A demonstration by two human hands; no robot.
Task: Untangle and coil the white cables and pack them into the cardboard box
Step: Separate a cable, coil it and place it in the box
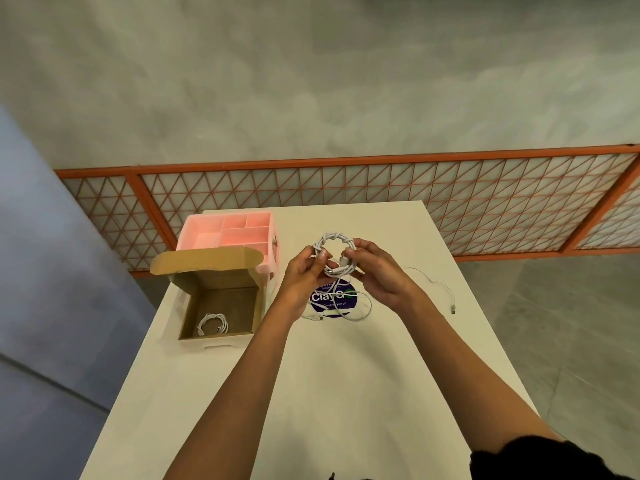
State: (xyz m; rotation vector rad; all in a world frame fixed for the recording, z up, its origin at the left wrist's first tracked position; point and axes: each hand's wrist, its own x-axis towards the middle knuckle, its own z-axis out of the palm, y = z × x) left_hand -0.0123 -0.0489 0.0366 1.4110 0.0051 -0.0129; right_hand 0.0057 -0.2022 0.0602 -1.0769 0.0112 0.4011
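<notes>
Down at the near edge, a black sleeve [540, 459] is seen on the right arm, and both bare forearms are stretched out over the white table [329, 393]. Off to the left, the cardboard box [221, 277] is stood open on the table with its flap raised, and one coiled cable [212, 323] is already laid on its floor. In the middle of the table, a loose tangle of white cable [353, 308] is spread across a dark round sticker [332, 299]. A thinner cable [440, 285] is trailed off to the right, its plug near the table edge. Above the tangle, a white coil [334, 252] is held up off the table between both hands. Its left side is pinched by the curled fingers and thumb of the left hand [304, 271], and its right side is gripped by the curled fingers of the right hand [377, 275]. A strand appears to hang from the coil toward the tangle below. Just behind the box, a pink divided tray [228, 233] is set. Beyond the far edge of the table, an orange lattice railing [381, 188] is seen against grey concrete.
</notes>
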